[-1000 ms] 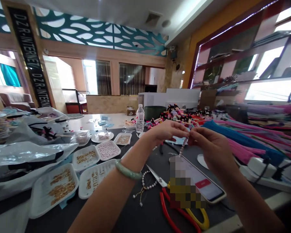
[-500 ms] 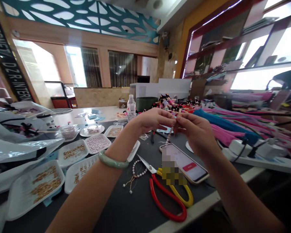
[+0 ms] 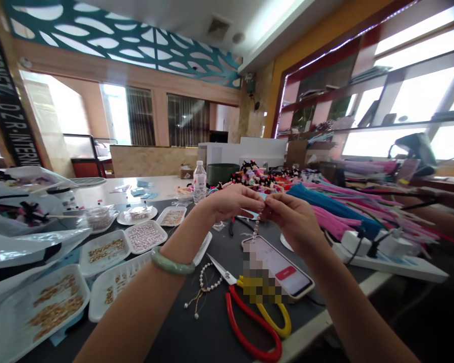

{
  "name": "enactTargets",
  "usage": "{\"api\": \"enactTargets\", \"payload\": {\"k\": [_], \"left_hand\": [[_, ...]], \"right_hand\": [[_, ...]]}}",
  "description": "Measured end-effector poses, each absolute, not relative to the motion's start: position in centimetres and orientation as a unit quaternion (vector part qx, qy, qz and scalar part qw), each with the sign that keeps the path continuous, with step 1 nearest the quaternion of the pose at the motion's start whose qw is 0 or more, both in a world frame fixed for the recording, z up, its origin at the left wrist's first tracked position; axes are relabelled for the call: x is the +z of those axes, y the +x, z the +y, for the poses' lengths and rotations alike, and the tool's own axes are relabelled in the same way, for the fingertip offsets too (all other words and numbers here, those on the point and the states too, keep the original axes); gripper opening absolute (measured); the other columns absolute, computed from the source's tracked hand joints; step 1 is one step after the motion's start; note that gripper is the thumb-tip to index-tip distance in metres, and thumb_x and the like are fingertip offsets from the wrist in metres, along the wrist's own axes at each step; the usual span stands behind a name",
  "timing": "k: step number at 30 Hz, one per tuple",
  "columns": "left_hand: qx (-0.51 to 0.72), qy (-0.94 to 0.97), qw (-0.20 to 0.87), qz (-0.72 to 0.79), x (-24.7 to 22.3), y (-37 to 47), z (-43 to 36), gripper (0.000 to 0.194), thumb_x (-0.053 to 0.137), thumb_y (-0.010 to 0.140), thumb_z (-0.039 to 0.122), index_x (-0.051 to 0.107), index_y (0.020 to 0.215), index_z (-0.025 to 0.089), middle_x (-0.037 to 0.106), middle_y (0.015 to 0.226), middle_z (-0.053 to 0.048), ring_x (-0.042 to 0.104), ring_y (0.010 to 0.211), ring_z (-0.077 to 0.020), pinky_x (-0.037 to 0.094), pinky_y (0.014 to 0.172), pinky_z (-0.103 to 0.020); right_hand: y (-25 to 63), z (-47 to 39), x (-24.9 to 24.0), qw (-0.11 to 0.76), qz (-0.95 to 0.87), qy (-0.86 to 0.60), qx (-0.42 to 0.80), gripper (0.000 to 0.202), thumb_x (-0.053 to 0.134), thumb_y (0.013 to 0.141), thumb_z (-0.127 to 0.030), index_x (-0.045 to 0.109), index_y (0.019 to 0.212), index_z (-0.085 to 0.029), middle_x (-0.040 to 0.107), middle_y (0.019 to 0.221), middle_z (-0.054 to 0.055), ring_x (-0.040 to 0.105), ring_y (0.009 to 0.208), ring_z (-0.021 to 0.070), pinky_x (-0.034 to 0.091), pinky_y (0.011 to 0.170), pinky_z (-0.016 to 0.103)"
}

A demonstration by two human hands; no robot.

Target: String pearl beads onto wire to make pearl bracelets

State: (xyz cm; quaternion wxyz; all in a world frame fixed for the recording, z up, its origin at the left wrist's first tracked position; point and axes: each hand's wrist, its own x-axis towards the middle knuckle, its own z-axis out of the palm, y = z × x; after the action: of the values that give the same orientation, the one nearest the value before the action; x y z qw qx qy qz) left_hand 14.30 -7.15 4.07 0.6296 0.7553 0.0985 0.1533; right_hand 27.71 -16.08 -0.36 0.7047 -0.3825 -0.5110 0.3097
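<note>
My left hand and my right hand meet fingertip to fingertip above the dark tabletop. Both are closed in a pinch at the upper end of a beaded strand, which hangs down toward a phone. A green bangle circles my left wrist. Below the hands lie scissors with one red and one yellow handle, partly behind a blurred patch. Left of the scissors rests a pearl bracelet with two dangling ends.
White trays of gold pieces and a tray of pale beads fill the left. A water bottle stands beyond my left hand. A power strip and pink and blue fuzzy stems are at the right.
The view has tilted up and shifted slightly right, so the tabletop things appear lower and further left. Both hands still pinch the strand.
</note>
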Motion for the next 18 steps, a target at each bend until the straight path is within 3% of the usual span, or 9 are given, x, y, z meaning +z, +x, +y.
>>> {"api": "enactTargets", "payload": {"k": [4,18], "left_hand": [[0.153,0.769,0.61,0.112,4.1,14.1,-6.9,0.003,0.063,0.068,0.015,0.062,0.07,0.013,0.058,0.068,0.0,0.055,0.069,-0.0093,0.042,0.078,-0.029],[0.178,0.8,0.562,0.108,4.4,13.3,-5.8,0.01,0.066,0.066,0.019,0.06,0.073,0.016,0.057,0.071,0.001,0.056,0.073,-0.0113,0.043,0.075,-0.031]], "right_hand": [[27.3,-15.9,-0.7,0.712,-0.507,-0.378,0.306,0.015,0.072,0.068,-0.032,0.068,0.07,-0.017,0.064,0.065,0.0,0.06,0.06,0.0107,0.051,0.063,0.024],[27.2,-15.7,-0.9,0.698,-0.547,-0.383,0.259,0.016,0.076,0.059,-0.019,0.069,0.073,-0.023,0.066,0.075,-0.001,0.063,0.07,0.0145,0.053,0.074,0.031]]}}
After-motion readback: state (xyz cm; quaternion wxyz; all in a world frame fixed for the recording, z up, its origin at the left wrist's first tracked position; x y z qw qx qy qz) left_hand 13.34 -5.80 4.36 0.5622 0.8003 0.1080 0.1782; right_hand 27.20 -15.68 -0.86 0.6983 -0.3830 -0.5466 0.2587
